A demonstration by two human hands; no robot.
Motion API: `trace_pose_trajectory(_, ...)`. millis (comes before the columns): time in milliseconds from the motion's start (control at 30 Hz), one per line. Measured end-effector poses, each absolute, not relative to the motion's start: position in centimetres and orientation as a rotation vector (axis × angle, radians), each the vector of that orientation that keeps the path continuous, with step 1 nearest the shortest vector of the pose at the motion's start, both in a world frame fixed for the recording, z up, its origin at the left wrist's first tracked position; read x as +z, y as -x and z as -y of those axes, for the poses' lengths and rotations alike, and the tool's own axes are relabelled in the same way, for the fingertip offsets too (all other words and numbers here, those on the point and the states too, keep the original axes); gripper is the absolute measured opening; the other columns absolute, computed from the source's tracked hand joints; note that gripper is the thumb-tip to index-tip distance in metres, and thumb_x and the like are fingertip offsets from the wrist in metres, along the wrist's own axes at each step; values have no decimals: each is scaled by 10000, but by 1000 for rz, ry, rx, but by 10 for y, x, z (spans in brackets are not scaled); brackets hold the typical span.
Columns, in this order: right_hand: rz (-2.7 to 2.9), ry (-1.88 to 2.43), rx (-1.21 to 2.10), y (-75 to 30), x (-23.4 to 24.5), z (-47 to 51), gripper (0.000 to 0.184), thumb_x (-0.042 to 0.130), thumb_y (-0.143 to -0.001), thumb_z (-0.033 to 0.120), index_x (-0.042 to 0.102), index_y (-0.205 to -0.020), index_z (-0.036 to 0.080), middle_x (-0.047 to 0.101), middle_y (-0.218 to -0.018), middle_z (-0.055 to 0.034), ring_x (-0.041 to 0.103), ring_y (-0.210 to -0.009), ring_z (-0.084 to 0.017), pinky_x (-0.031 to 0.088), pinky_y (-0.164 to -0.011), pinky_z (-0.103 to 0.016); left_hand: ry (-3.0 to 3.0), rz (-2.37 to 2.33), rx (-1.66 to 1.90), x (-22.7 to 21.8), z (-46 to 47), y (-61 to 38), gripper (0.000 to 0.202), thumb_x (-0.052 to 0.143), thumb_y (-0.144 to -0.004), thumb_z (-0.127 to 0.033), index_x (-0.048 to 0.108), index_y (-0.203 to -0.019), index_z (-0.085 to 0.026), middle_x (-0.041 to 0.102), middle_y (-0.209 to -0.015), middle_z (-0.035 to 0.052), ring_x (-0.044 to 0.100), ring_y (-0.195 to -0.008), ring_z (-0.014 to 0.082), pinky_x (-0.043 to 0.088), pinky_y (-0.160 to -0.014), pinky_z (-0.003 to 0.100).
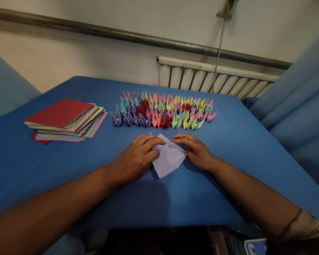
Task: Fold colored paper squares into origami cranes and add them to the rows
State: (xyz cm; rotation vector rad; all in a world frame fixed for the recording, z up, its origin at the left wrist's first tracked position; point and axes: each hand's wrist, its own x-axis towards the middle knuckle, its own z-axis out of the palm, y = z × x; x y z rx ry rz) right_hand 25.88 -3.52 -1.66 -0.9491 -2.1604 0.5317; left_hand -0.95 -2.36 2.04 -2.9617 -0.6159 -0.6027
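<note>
On the blue cloth-covered surface (pixel 228 170), seen from the head camera, a pale lilac square of paper (pixel 169 157), partly folded into a pointed shape, lies flat near the front edge. The left hand (pixel 134 159) presses its left side with fingers spread flat, nothing pinched in its grip; the right hand (pixel 195 148) rests its fingertips on the paper's right edge, likewise flat and open. Just behind the paper stand dense rows of small folded paper cranes in many colours (pixel 162 111), already finished. Left of the cranes sits a stack of unfolded coloured paper sheets with a red one on top (pixel 65 118), so much folding seems left.
</note>
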Motion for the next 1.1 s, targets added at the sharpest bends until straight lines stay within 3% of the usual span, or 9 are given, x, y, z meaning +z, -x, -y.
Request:
trace_pose_trajectory(133,2296,957,560,-264,-18,33,784,389,-627,-41,504,-1336,273,463,-1436,-61,431,-1342,-214,368,-1085,-493,2923,590,-726,24,22,13,126,514,-890,-109,621,-917,-171,609,-1280,132,517,-1200,283,423,-1008,486)
trace_pose_trajectory(267,2434,1032,572,-267,-19,34,831,426,-697,-36,384,-1450,314,342,-1532,-68,329,-1412,-246,343,-1086,-544,2907,606,-861,24,18,18,144,549,-859,-108,617,-951,-194,615,-1290,111,525,-1207,275,417,-1021,486)
trace_pose_trajectory(400,2403,1023,585,-264,-18,35,701,559,-847,163,317,-1485,322,318,-1544,-87,347,-1398,-274,349,-1087,-527,2864,663,-995,23,16,20,139,568,-843,-104,605,-930,-206,638,-1254,95,555,-1173,263,431,-1009,484)
trace_pose_trajectory(500,2360,982,543,-260,-17,36,709,636,-857,329,313,-1487,293,339,-1527,-116,354,-1394,-284,343,-1094,-496,2856,721,-1087,23,18,20,124,592,-844,-126,579,-932,-211,641,-1238,94,567,-1160,257,435,-1005,485)
trace_pose_trajectory(600,2352,977,446,-258,-17,38,702,628,-864,400,322,-1483,272,374,-1506,-135,369,-1381,-294,358,-1070,-487,2847,759,-1160,24,20,19,132,617,-839,-146,559,-934,-218,644,-1226,89,574,-1150,248,437,-1006,479)
trace_pose_trajectory(733,2343,951,296,-259,-13,42,403,600,-868,347,561,-1264,279,472,-1430,-99,469,-1287,-277,384,-1014,-461,2911,724,-1071,26,18,17,112,591,-844,-129,567,-923,-204,639,-1238,100,561,-1175,250,440,-1007,467)
trace_pose_trajectory(833,2403,946,222,-259,-7,45,232,587,-853,288,632,-1079,265,541,-1359,-75,514,-1217,-269,383,-983,-453,3015,665,-820,25,13,16,156,515,-840,-57,577,-898,-189,621,-1270,107,498,-1262,270,408,-1040,486)
trace_pose_trajectory(1000,2526,980,283,-259,-5,46,289,588,-777,150,608,-1052,237,560,-1342,-80,514,-1197,-256,363,-987,-445,3134,717,-463,17,10,14,237,566,-832,-142,587,-1066,-173,520,-1395,143,357,-1379,322,348,-1090,533)
trace_pose_trajectory(1100,2573,967,434,-260,-5,45,409,656,-670,168,572,-1066,219,564,-1323,-103,513,-1202,-272,361,-996,-450,3158,687,-402,13,10,14,266,588,-847,-204,606,-1111,-187,492,-1422,141,336,-1390,335,340,-1092,543)
